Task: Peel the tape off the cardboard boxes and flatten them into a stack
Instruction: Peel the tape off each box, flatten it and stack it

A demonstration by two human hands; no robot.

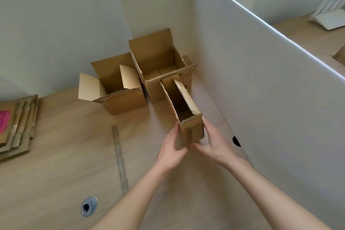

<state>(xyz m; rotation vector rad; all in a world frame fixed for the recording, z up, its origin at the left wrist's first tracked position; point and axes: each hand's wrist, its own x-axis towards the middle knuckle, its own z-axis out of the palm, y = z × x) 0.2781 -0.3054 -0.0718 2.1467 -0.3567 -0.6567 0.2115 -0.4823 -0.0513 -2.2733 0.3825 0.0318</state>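
A narrow open cardboard box [193,129] stands on the wooden table, its long body running away from me. My left hand [172,147] grips its near left side, thumb under the near end. My right hand [214,144] grips the near right side, fingers along the wall. Behind it stand two larger open boxes with raised flaps: one at the centre back [158,87] and one to its left [121,99]. A stack of flattened cardboard [18,125] with a pink label lies at the far left.
A white partition [261,80] walls the table on the right, with white walls behind. A thin grey strip [120,157] lies on the table left of my arms. A round cable grommet [89,206] is set in the tabletop near me.
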